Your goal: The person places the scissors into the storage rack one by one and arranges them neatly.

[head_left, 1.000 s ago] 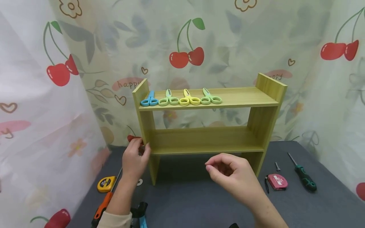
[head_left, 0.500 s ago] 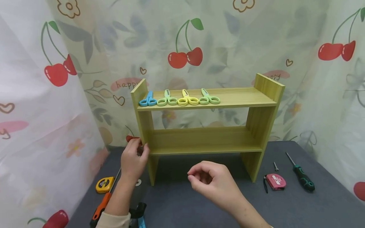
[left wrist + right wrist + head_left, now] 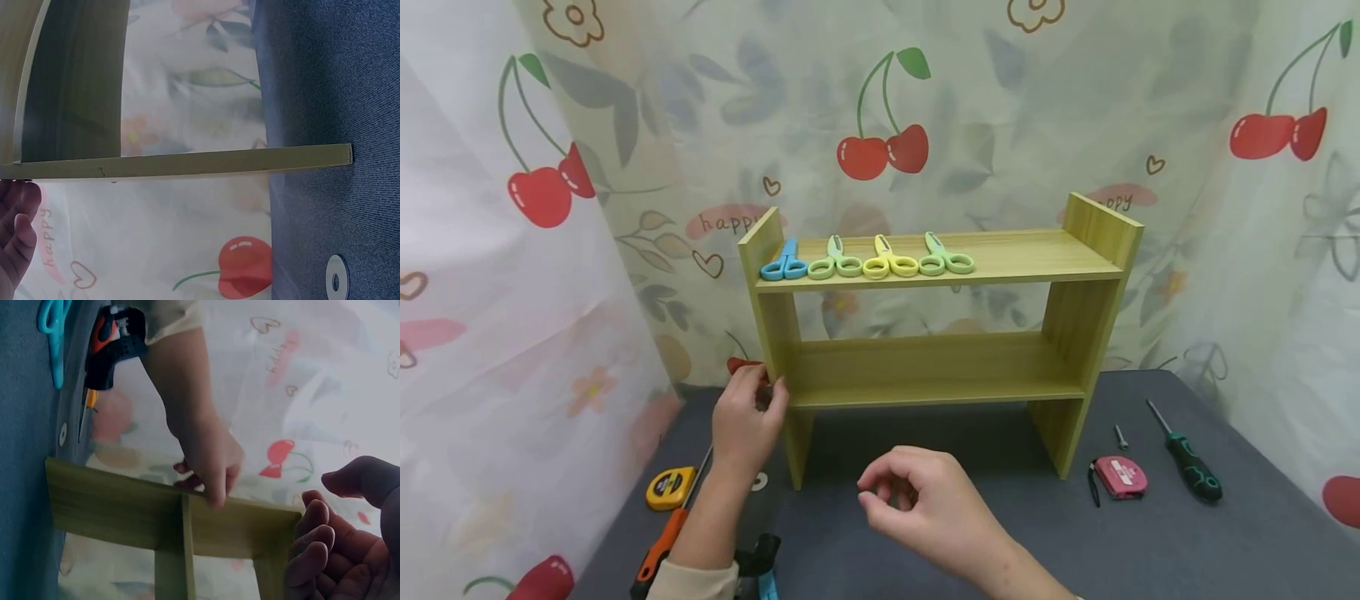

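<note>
A light wooden two-tier shelf (image 3: 940,367) stands on the dark grey table. My left hand (image 3: 747,421) is at the outer side of its left panel (image 3: 775,308), with curled fingertips right at the wood near the lower board. I cannot tell whether it pinches something small there. In the left wrist view my left fingers (image 3: 25,200) are against the panel's outer face. My right hand (image 3: 925,508) hovers in front of the shelf, fingers loosely curled, thumb apart from them. Nothing shows in it in the right wrist view, where the right fingers (image 3: 312,544) are near.
Several scissors (image 3: 891,258) lie in a row on the top board. At left are a yellow tape measure (image 3: 670,488), an orange-handled screwdriver (image 3: 662,546), a washer (image 3: 760,482) and a black-headed hammer (image 3: 766,552). At right lie a pink tape measure (image 3: 1122,477), a bolt (image 3: 1121,438) and a green screwdriver (image 3: 1195,471).
My right hand has moved left and down, from before the shelf's right part toward the middle. The left hand keeps its place at the left panel. The head view has shifted slightly.
</note>
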`<state>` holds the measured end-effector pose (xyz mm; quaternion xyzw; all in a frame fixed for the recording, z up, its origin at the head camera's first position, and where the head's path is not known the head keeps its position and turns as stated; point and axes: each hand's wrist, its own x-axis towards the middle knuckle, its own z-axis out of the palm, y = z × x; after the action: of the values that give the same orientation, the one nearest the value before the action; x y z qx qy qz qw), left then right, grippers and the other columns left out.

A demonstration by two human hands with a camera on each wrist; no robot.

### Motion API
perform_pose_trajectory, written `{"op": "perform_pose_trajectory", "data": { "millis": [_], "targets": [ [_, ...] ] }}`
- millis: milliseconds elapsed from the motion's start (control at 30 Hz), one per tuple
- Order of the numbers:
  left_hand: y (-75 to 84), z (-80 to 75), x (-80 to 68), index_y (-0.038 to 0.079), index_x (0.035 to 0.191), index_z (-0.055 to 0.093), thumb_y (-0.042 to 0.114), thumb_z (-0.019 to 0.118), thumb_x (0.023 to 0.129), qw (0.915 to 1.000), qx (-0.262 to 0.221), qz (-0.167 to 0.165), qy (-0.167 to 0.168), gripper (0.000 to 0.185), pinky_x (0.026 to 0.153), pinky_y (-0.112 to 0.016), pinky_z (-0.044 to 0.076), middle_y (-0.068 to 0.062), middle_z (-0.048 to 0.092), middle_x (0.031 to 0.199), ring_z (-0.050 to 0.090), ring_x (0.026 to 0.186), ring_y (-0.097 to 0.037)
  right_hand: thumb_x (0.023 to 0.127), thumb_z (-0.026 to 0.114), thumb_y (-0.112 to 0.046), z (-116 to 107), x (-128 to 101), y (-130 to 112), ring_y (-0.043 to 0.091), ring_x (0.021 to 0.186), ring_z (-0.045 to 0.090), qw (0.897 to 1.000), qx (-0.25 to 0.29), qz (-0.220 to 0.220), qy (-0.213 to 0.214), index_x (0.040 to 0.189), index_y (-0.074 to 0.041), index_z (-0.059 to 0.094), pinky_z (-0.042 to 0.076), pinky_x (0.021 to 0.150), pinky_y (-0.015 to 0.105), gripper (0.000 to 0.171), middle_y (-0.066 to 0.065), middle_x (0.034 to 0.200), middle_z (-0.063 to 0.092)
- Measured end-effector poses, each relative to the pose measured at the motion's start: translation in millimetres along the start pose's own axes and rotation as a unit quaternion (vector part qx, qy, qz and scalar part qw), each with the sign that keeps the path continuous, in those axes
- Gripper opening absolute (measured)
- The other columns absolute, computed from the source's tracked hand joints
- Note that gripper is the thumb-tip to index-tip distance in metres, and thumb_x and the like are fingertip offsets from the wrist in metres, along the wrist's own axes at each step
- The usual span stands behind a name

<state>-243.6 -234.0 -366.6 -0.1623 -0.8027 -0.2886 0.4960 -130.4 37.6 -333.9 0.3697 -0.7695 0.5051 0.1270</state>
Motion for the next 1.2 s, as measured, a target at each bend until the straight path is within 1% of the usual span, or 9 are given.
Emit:
{"op": "perform_pose_trajectory", "data": {
  "millis": [133, 300, 400, 500, 633, 800, 967, 1033, 1200],
  "targets": [
    [0.6, -0.5, 0.4, -0.004, 0.101, 0.069, 0.005, 0.071, 0.09, 1.0, 0.001, 0.002, 0.0, 0.015, 0.055, -0.042, 0.054, -0.016, 0.065, 0.094, 0.065, 0.065, -0.025, 0.085, 0.077, -0.003, 8.7, 0.3, 0.7, -0.001, 0.058, 0.047, 1.0, 0.005, -0.001, -0.02, 0.091, -0.023, 0.073, 0.046, 0.053, 0.021, 0.021, -0.015, 0.078, 0.058],
    [0.8, -0.8, 0.0, -0.004, 0.099, 0.068, 0.005, 0.071, 0.09, 1.0, 0.003, 0.003, 0.0, 0.013, 0.055, -0.042, 0.054, -0.015, 0.064, 0.091, 0.063, 0.065, -0.025, 0.088, 0.076, -0.006, 19.8, 0.4, 0.5, -0.003, 0.058, 0.047, 0.997, 0.018, 0.031, -0.067, 0.092, -0.02, 0.073, 0.047, 0.054, 0.02, 0.015, -0.015, 0.079, 0.058],
    [0.2, -1.0, -0.5, -0.003, 0.098, 0.068, 0.005, 0.07, 0.09, 1.0, 0.004, 0.002, 0.002, 0.012, 0.055, -0.042, 0.053, -0.015, 0.064, 0.09, 0.063, 0.065, -0.025, 0.088, 0.076, -0.006, 27.6, 0.2, 1.3, -0.005, 0.058, 0.046, 0.996, 0.014, 0.026, -0.09, 0.093, -0.018, 0.073, 0.048, 0.056, 0.018, 0.013, -0.015, 0.08, 0.057],
    [-0.1, -0.8, -0.8, -0.003, 0.098, 0.068, 0.004, 0.07, 0.089, 1.0, 0.004, 0.003, 0.006, 0.012, 0.054, -0.043, 0.053, -0.014, 0.064, 0.089, 0.062, 0.064, -0.024, 0.089, 0.076, -0.007, 35.4, 0.3, 3.5, -0.006, 0.06, 0.047, 0.994, -0.005, 0.004, -0.106, 0.093, -0.016, 0.073, 0.047, 0.057, 0.015, 0.01, -0.016, 0.08, 0.057],
    [-0.1, -0.3, -0.8, -0.003, 0.099, 0.068, 0.004, 0.07, 0.09, 1.0, 0.005, 0.005, 0.005, 0.011, 0.054, -0.042, 0.053, -0.014, 0.064, 0.09, 0.062, 0.064, -0.024, 0.091, 0.075, -0.014, 45.3, 0.1, 8.8, -0.007, 0.062, 0.048, 0.99, -0.029, 0.001, -0.138, 0.093, -0.015, 0.075, 0.047, 0.06, 0.012, 0.002, -0.018, 0.08, 0.056],
    [0.2, -0.2, -0.7, -0.003, 0.099, 0.068, 0.004, 0.07, 0.09, 1.0, 0.008, 0.002, 0.003, 0.012, 0.055, -0.041, 0.053, -0.013, 0.064, 0.09, 0.062, 0.065, -0.022, 0.093, 0.074, -0.021, 60.0, -1.3, 14.4, -0.008, 0.063, 0.048, 0.98, -0.048, 0.037, -0.191, 0.095, -0.017, 0.075, 0.045, 0.061, 0.012, 0.004, -0.021, 0.079, 0.054],
    [0.4, -0.3, -0.3, -0.003, 0.1, 0.068, 0.005, 0.07, 0.09, 0.9999, 0.01, 0.0, 0.002, 0.013, 0.055, -0.042, 0.053, -0.014, 0.064, 0.091, 0.063, 0.065, -0.022, 0.093, 0.076, -0.022, 75.4, -2.4, 21.1, -0.009, 0.064, 0.049, 0.967, -0.074, 0.065, -0.235, 0.094, -0.016, 0.076, 0.044, 0.064, 0.011, 0.005, -0.022, 0.074, 0.052],
    [0.6, 0.0, -0.2, -0.003, 0.1, 0.068, 0.005, 0.07, 0.09, 1.0, 0.008, 0.001, 0.001, 0.013, 0.055, -0.042, 0.054, -0.015, 0.064, 0.091, 0.063, 0.065, -0.023, 0.091, 0.076, -0.015, 80.5, -3.2, 24.2, -0.008, 0.065, 0.05, 0.96, -0.074, 0.086, -0.254, 0.094, -0.016, 0.077, 0.045, 0.066, 0.012, 0.003, -0.021, 0.073, 0.053],
    [0.5, 0.8, -0.7, -0.003, 0.099, 0.069, 0.005, 0.07, 0.09, 1.0, 0.007, 0.002, 0.004, 0.012, 0.055, -0.042, 0.054, -0.014, 0.064, 0.091, 0.062, 0.064, -0.021, 0.089, 0.074, -0.006, 95.7, -8.0, 42.1, -0.004, 0.066, 0.053, 0.943, -0.064, 0.143, -0.293, 0.092, -0.019, 0.077, 0.047, 0.068, 0.016, 0.014, -0.018, 0.071, 0.056]
  ]
}}
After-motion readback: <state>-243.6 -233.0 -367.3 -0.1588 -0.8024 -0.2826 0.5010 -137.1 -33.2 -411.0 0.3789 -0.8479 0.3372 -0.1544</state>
